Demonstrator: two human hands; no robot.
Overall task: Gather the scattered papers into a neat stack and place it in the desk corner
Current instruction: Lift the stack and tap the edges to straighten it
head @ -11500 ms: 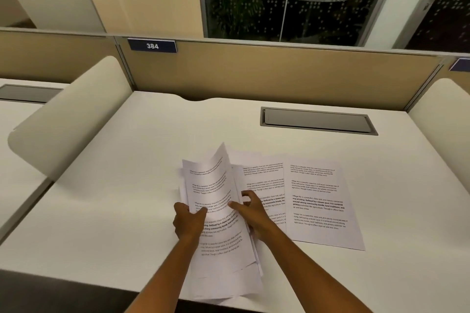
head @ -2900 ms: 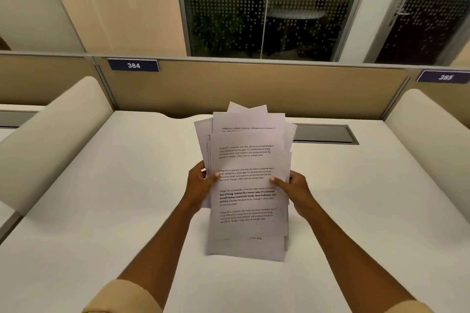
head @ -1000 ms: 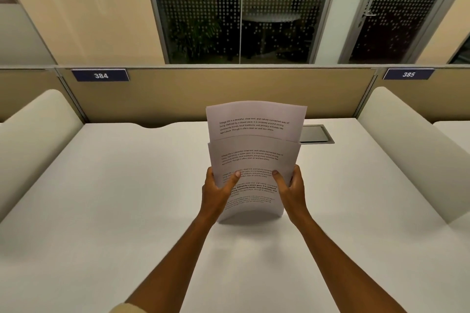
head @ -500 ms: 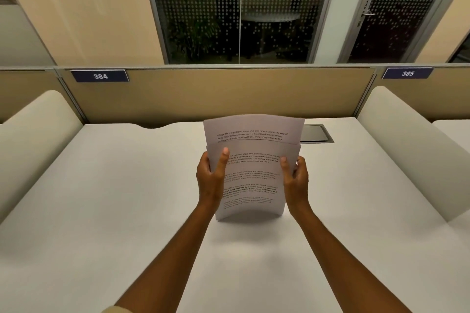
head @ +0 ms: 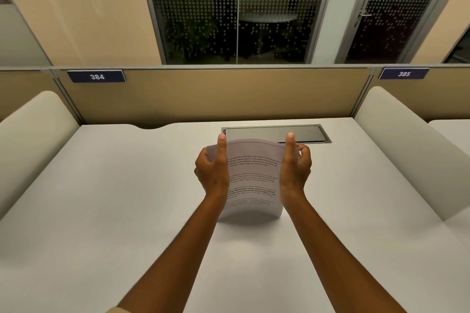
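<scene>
A: Entry, head view. Where is the stack of printed papers (head: 251, 178)?

B: Standing on its lower edge on the white desk (head: 101, 211), just in front of the grey cable hatch (head: 277, 134) set into the desktop. Sheets bow slightly; top edges look level, one printed page faces the camera.

A: Hands?

B: Left hand (head: 212, 173) grips the stack's left side, thumb upright along the front. Right hand (head: 295, 170) grips the right side likewise, fingers curled behind. Both closed on the paper.

A: Position relative to the hatch?

B: The stack's top edge overlaps the hatch's near rim in view. The 384 label (head: 96, 76) sits far left of the hatch on the beige partition (head: 216, 94); the 385 label (head: 404, 73) is to its right.
</scene>
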